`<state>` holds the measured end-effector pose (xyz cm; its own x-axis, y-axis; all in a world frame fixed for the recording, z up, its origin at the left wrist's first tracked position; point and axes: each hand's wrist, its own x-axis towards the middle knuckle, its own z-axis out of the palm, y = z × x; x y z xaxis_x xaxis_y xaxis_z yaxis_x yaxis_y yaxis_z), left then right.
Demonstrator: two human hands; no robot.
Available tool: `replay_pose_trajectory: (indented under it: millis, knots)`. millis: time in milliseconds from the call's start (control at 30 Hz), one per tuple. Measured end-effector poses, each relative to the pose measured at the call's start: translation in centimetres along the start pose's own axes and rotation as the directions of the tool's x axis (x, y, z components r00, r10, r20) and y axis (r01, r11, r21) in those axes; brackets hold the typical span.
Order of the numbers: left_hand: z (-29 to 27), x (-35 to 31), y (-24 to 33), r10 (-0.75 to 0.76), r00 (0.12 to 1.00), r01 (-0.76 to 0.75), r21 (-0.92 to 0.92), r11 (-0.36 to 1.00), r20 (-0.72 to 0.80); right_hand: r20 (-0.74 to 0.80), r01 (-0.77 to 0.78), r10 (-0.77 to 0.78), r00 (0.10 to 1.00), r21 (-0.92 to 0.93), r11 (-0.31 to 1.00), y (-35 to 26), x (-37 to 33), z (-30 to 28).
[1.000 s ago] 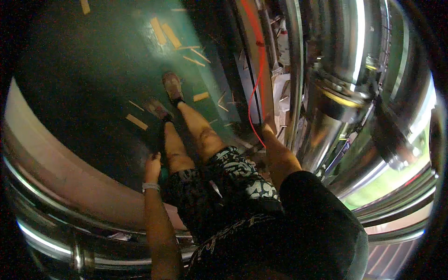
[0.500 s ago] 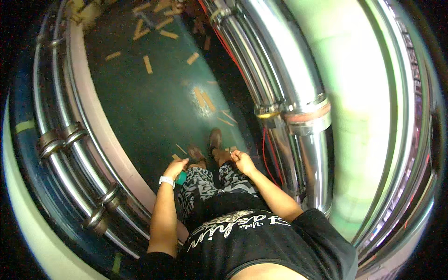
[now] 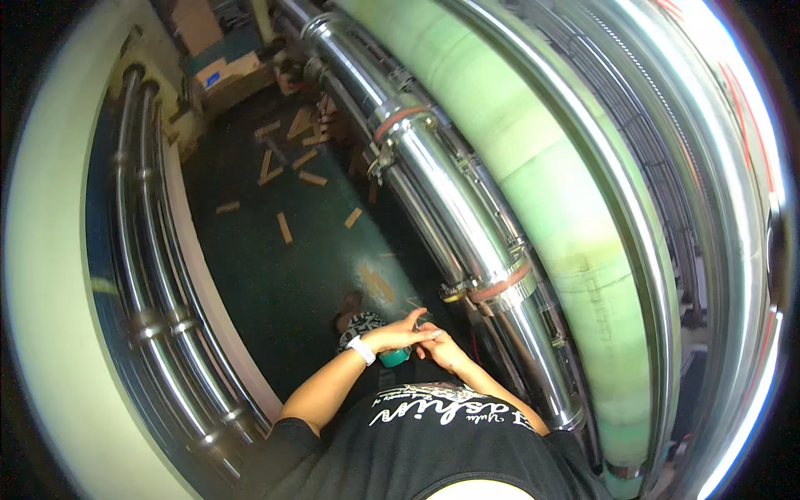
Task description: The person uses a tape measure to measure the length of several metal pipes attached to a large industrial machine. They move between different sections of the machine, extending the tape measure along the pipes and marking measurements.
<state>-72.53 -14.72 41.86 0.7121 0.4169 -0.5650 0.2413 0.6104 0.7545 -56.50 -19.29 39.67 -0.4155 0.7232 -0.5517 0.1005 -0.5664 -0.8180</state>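
In front of my waist my two hands come together. My left hand (image 3: pixel 395 335), below a white wristband (image 3: pixel 362 350), is closed round a teal-green rounded thing (image 3: pixel 395 358) that looks like a roll of tape; most of it is covered by the palm. Against its fingers lies my right hand (image 3: pixel 442 347), with thumb and fingers pinched. Whatever is between them, if anything, is too small or hidden to name. Beside my right forearm runs a shiny metal roller (image 3: pixel 450 196) with a reddish-brown collar (image 3: pixel 500 286).
A broad pale green roller (image 3: pixel 550 192) curves along my right. Several steel bars (image 3: pixel 148 275) line the left side. Flat tan strips (image 3: pixel 285 227) lie scattered on the dark green floor (image 3: pixel 242 271). Cardboard (image 3: pixel 229 71) stands at the far end of the aisle.
My hands were apart at either side of my legs; now they meet in front of me. The view has tilted up and turned, showing more of the far aisle and the green roller.
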Motion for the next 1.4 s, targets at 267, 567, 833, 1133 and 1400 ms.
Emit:
replay_pose_trajectory:
  millis: [267,567,833,1133,1400]
  knots:
    - [-7.3,-1.4,6.5,0.021,0.978,-0.092,0.342,0.935,0.206,-0.348,0.427,-0.328,0.878,0.26,0.866,-7.6,2.0,4.5]
    - [-12.0,-0.8,9.4,-0.235,0.813,0.08,0.298,0.951,0.532,-0.875,0.606,-0.294,0.385,-0.001,0.796,-6.8,-7.3,0.9]
    - [-7.1,3.6,10.6,-0.466,0.664,-0.042,0.652,0.757,0.584,-0.987,0.592,0.049,-0.152,-0.051,0.804,1.6,-15.3,7.3]
    - [-6.7,5.2,11.0,-0.427,0.713,-0.139,0.71,0.691,0.556,-0.812,0.81,-0.148,-0.564,-0.579,0.092,-9.2,-23.9,12.0]
    - [-5.6,5.3,9.5,-0.394,0.767,-0.15,0.739,0.656,0.506,-0.213,0.621,-0.654,-0.726,-0.612,-0.49,-27.1,-28.1,17.8]
